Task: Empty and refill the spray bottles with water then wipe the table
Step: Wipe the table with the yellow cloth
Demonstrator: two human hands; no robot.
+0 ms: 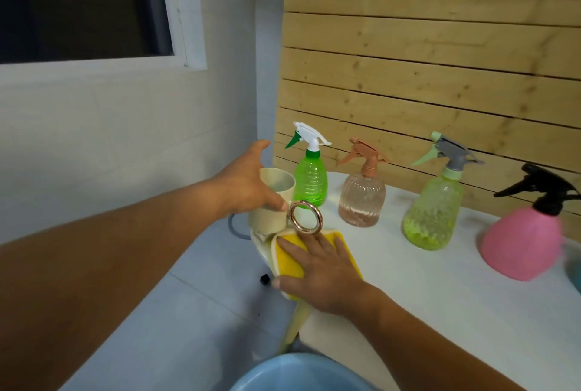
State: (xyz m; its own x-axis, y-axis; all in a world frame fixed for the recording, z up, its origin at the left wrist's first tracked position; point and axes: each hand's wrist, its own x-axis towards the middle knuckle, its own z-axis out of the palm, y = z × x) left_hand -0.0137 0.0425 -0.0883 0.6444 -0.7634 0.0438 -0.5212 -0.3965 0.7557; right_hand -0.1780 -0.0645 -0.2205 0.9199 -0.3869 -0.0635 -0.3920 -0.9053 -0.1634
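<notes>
At the surface's (pixel 440 312) left edge the left hand (pixel 248 186) curls round a cream cup (pixel 267 202), thumb on its near wall; it looks light, rigid plastic, easy to lift by the body, though I cannot tell whether it holds water. A copper-coloured ring (pixel 306 217) stands just beside it. The right hand (pixel 317 268) lies flat, fingers spread, pressing a yellow cloth (pixel 289 261) on the same left corner; the cloth is soft and will bunch, so palm pressure suits it better than a pinch.

Along the back edge stand the four spray bottles: a green bottle (pixel 309 180), a clear peach bottle (pixel 361 199) with a little liquid at the bottom, a yellow-green bottle (pixel 432 211), and a pink bottle (pixel 523 243) towards the right edge. All look like thin plastic, light when low, possibly slippery if wet; I'd grasp each at the neck under the trigger head.

A blue basin (pixel 298 373) sits below the near edge.
</notes>
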